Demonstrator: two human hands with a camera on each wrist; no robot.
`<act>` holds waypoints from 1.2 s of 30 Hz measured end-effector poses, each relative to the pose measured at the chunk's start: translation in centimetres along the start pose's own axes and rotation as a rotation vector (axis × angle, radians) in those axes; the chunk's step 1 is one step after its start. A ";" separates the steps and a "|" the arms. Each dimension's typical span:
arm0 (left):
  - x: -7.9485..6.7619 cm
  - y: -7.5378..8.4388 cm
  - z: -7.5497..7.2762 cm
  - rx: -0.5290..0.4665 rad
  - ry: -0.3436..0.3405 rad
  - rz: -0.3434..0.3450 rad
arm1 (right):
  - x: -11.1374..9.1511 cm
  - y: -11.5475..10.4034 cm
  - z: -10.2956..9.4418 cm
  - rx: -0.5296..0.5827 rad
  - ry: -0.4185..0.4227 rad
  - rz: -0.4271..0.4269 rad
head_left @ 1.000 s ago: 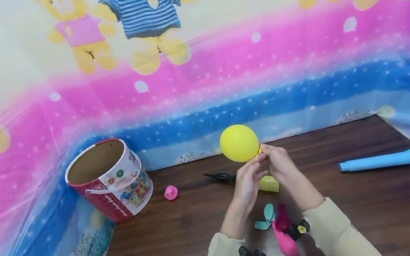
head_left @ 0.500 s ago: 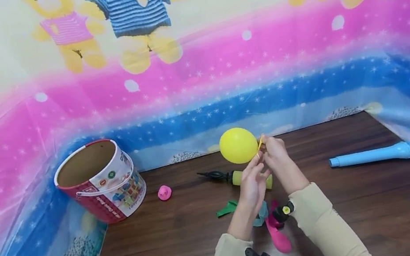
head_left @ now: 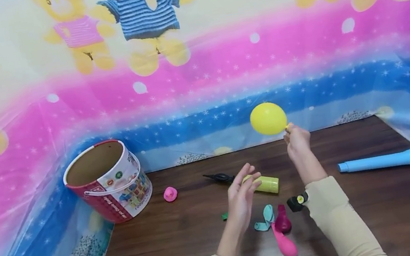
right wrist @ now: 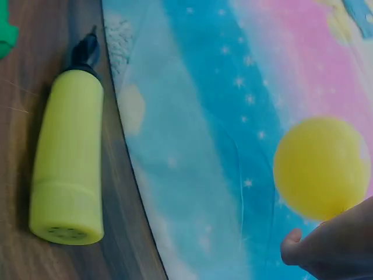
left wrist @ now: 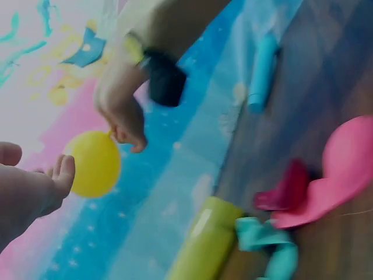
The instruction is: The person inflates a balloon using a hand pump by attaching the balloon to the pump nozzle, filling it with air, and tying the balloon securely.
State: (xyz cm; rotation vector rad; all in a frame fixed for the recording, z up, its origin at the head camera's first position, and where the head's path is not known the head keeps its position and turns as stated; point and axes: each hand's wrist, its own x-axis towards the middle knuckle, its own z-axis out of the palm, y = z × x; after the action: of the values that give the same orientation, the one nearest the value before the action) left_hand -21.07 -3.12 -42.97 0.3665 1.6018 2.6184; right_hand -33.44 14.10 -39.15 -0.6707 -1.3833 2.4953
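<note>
A small inflated yellow balloon [head_left: 268,118] is held up in the air by my right hand [head_left: 297,140], which pinches its neck between thumb and fingers. My left hand [head_left: 241,198] is raised over the table to the left, fingers loosely spread and nothing in them. Under and behind that hand lies a yellow-green hand pump [head_left: 268,184] with a black nozzle; the right wrist view shows the whole pump [right wrist: 69,157]. Nearer me are uninflated balloons: a teal one [head_left: 268,214], a dark magenta one [head_left: 283,221], a pink one [head_left: 286,246] and a partly hidden green one [head_left: 225,216].
At the back left stands a red and white bucket [head_left: 109,205] with a handle. A pink toy duck [head_left: 170,194] sits beside it. On the right lies a blue toy microphone [head_left: 385,160]. A patterned cloth [head_left: 198,84] hangs along the table's back and sides.
Both hands were together at the yellow balloon's neck, stretching it. The left hand has let go and drawn back; the right hand has carried the balloon right and up.
</note>
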 end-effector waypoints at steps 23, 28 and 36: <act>5.0 2.1 -0.4 0.877 0.107 0.471 | -8.0 2.6 1.2 -0.534 -0.547 -0.202; 4.9 1.2 -0.7 0.993 0.162 0.553 | -8.2 2.6 0.9 -0.520 -0.538 -0.213; 4.3 0.3 -0.3 1.138 0.240 0.667 | -7.5 2.0 0.5 -0.494 -0.400 -0.224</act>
State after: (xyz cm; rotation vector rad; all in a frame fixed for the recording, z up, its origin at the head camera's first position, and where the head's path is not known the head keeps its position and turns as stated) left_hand -25.32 -2.81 -42.09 0.7162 3.4100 1.7128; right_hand -27.02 9.71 -38.51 -0.0687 -2.1197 2.1944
